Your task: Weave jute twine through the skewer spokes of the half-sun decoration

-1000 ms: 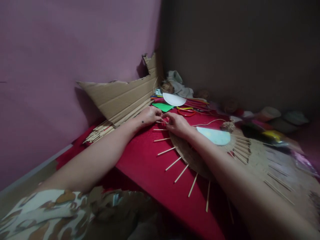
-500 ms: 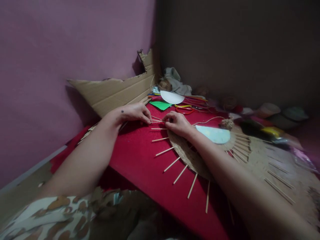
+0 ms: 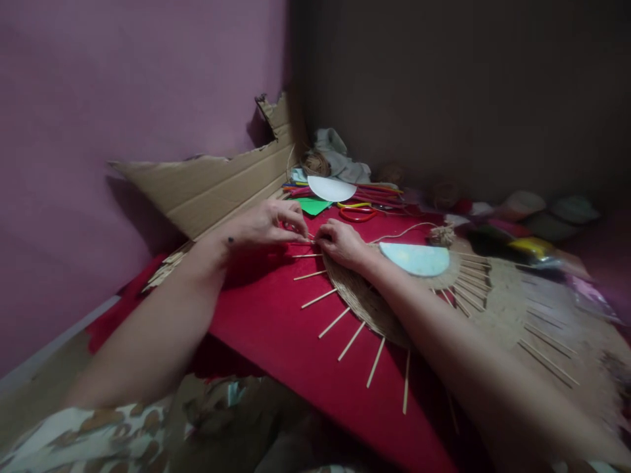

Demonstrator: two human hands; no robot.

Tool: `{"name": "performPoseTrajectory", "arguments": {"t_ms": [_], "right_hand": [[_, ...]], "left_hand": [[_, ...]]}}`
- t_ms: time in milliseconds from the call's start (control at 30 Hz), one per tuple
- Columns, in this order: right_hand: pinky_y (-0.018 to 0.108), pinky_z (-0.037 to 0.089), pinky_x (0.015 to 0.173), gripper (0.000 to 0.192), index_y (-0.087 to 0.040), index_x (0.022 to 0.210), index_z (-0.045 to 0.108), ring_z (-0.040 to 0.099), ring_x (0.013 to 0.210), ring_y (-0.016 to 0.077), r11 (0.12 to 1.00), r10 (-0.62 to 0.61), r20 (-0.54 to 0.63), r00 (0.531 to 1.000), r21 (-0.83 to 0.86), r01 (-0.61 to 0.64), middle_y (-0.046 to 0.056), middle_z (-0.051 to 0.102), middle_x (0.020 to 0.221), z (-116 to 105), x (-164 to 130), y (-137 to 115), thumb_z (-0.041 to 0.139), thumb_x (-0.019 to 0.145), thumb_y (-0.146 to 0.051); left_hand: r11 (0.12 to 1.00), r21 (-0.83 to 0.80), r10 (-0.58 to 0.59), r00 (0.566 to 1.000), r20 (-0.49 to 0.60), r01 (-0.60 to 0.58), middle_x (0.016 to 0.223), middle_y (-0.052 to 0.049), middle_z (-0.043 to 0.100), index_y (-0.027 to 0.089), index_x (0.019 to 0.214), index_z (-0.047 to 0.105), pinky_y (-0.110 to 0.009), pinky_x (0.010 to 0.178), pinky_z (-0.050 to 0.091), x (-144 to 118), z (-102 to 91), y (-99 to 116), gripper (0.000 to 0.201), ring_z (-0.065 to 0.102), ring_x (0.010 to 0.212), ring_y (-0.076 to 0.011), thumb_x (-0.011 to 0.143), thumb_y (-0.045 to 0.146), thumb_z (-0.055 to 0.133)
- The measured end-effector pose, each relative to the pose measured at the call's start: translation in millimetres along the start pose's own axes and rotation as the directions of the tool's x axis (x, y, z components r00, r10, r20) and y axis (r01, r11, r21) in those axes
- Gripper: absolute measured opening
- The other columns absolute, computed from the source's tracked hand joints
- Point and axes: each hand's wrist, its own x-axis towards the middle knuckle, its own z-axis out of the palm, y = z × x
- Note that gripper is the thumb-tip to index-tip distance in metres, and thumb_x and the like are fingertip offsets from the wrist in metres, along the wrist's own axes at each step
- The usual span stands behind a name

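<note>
On the red cloth (image 3: 266, 315) lies a half-round woven piece (image 3: 352, 299) of tan twine, with thin wooden sticks (image 3: 334, 323) spreading from its curved edge. My right hand (image 3: 340, 243) is closed on the far left end of this piece, its fingertips around a stick and the weave. Close by on the left, my left hand (image 3: 283, 223) pinches a thin strand of twine near the stick tips. Beyond my right wrist a cord (image 3: 404, 231) runs to a small bundle of twine (image 3: 442, 235). My right forearm hides part of the weave.
A pale blue half-disc (image 3: 417, 259) with sticks lies right of my right arm. Behind are scissors (image 3: 357, 211), a white half-disc (image 3: 331, 188), green paper (image 3: 314, 206) and a twine ball (image 3: 315, 164). Torn cardboard (image 3: 207, 187) leans on the wall.
My left hand has moved up and nearer my right hand, and its fingers are more raised. The strand between the hands shows shorter. The view has shifted slightly.
</note>
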Motion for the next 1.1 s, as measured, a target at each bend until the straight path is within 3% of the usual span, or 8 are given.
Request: {"name": "performPoseTrajectory", "arguments": {"t_ms": [200, 333, 433, 500, 633, 800, 933, 1100], "right_hand": [[0.031, 0.04, 0.081, 0.021, -0.019, 0.092, 0.069, 0.05, 0.089, 0.0192, 0.997, -0.071, -0.009, 0.997, -0.009, 0.071, 0.004, 0.056, 0.088, -5.0, -9.1, -5.5, 0.055, 0.078, -0.013], [0.034, 0.04, 0.087, 0.011, -0.018, 0.082, 0.069, 0.05, 0.093, 0.0193, 0.985, -0.169, -0.02, 0.986, 0.046, 0.169, 0.005, 0.056, 0.092, -13.1, -22.4, -11.1, 0.062, 0.076, -0.012], [0.033, 0.042, 0.086, 0.005, -0.019, 0.079, 0.068, 0.052, 0.091, 0.0178, 0.983, -0.105, -0.059, 0.993, 0.142, 0.113, 0.004, 0.059, 0.091, -16.2, -31.8, -12.2, 0.064, 0.08, -0.017], [0.032, 0.043, 0.085, 0.008, -0.019, 0.079, 0.069, 0.054, 0.089, 0.0168, 0.979, -0.044, -0.082, 0.996, 0.195, 0.059, 0.004, 0.062, 0.091, -16.5, -36.8, -12.1, 0.062, 0.083, -0.016], [0.032, 0.044, 0.083, 0.012, -0.019, 0.082, 0.071, 0.056, 0.09, 0.017, 0.979, -0.035, -0.105, 0.994, 0.197, 0.055, 0.006, 0.065, 0.094, -13.8, -44.5, -13.0, 0.061, 0.084, -0.014], [0.035, 0.044, 0.086, 0.013, -0.021, 0.081, 0.072, 0.056, 0.093, 0.0187, 0.978, -0.097, -0.135, 0.986, 0.169, 0.119, 0.007, 0.064, 0.096, -7.2, -48.2, -12.3, 0.062, 0.083, -0.014], [0.035, 0.044, 0.087, 0.012, -0.021, 0.082, 0.072, 0.056, 0.092, 0.0186, 0.977, -0.107, -0.154, 0.982, 0.169, 0.133, 0.007, 0.065, 0.095, -3.2, -48.4, -8.8, 0.062, 0.082, -0.014], [0.035, 0.043, 0.087, 0.013, -0.021, 0.082, 0.073, 0.056, 0.093, 0.0186, 0.974, -0.136, -0.167, 0.976, 0.155, 0.162, 0.006, 0.065, 0.095, -3.8, -50.2, -8.7, 0.062, 0.083, -0.015]], "left_hand": [[0.983, 0.146, 0.11, 0.994, 0.0, -0.109, 0.079, -0.002, 0.057, 0.022, 0.075, 0.072, -0.031, 0.085, 0.036, 1.8, 12.3, 12.6, 0.017, 0.051, 0.078, -0.0136, 0.081, 0.033, 0.062], [0.97, 0.202, 0.148, 0.988, -0.036, -0.138, 0.083, -0.003, 0.058, 0.02, 0.077, 0.072, -0.034, 0.087, 0.034, 1.7, 17.9, 10.9, 0.019, 0.052, 0.082, -0.0151, 0.084, 0.034, 0.06], [0.95, 0.282, 0.166, 0.983, -0.084, -0.136, 0.083, -0.004, 0.059, 0.022, 0.079, 0.073, -0.038, 0.089, 0.031, 5.2, 22.5, 5.4, 0.02, 0.053, 0.083, -0.0169, 0.085, 0.034, 0.059], [0.925, 0.372, 0.149, 0.976, -0.161, -0.079, 0.086, -0.006, 0.061, 0.023, 0.08, 0.073, -0.041, 0.091, 0.029, 8.5, 24.3, -0.3, 0.021, 0.052, 0.086, -0.0192, 0.087, 0.033, 0.056], [0.874, 0.456, 0.004, 0.935, -0.354, 0.169, 0.096, -0.008, 0.061, 0.022, 0.084, 0.072, -0.045, 0.09, 0.03, 11.7, 22.5, -12.4, 0.019, 0.049, 0.097, -0.0255, 0.086, 0.031, 0.055], [0.864, 0.31, -0.189, 0.826, -0.531, 0.397, 0.086, -0.005, 0.062, 0.019, 0.085, 0.069, -0.033, 0.082, 0.037, 9.3, 16.3, -15.4, 0.014, 0.052, 0.087, -0.0206, 0.081, 0.023, 0.056], [0.824, 0.124, -0.452, 0.774, -0.444, 0.552, 0.061, -0.001, 0.058, 0.016, 0.071, 0.064, -0.026, 0.063, 0.036, 10.1, 11.5, -9.6, 0.019, 0.05, 0.063, -0.0149, 0.08, 0.029, 0.055], [0.843, 0.036, -0.517, 0.827, -0.22, 0.536, 0.051, 0.0, 0.055, 0.017, 0.068, 0.061, -0.025, 0.049, 0.032, 7.3, 11.3, -6.5, 0.034, 0.047, 0.048, -0.0123, 0.082, 0.046, 0.051]]}}
